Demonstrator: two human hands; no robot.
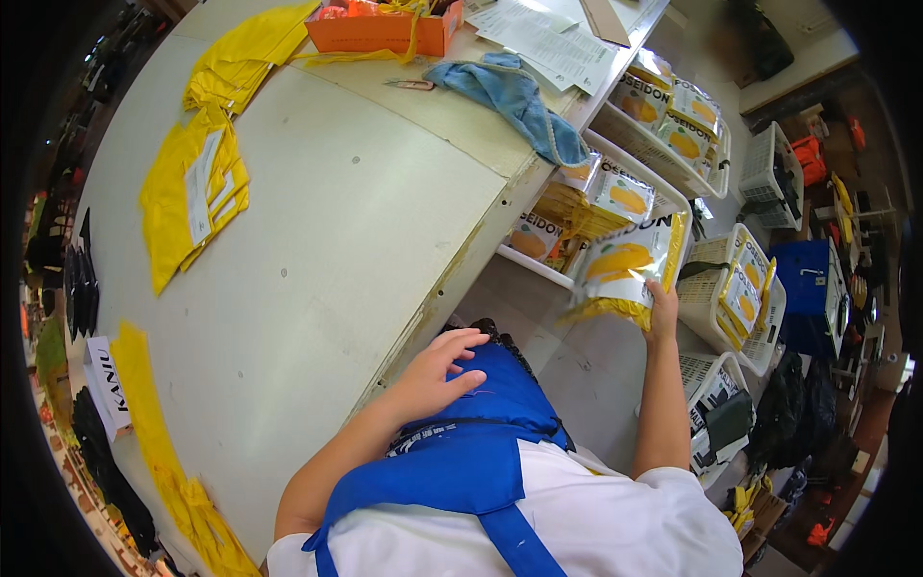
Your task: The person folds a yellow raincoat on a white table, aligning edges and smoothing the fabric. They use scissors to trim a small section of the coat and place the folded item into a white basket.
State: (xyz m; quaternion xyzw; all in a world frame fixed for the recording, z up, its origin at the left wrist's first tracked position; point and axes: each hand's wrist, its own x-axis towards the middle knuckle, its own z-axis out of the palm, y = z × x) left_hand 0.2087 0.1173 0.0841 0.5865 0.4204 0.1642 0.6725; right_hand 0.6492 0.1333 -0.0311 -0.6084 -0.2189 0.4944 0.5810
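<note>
currently, right hand [661, 313] grips a yellow-and-white package [627, 262] by its lower right edge, at the near end of a white basket [536, 268] with similar packages [623, 196]. left hand [437, 377] is over the blue apron [502, 385], fingers loosely spread.

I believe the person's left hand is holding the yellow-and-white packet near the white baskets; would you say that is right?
Not quite: the head view shows that it is the right hand holding the yellow-and-white packet near the white baskets.
</note>
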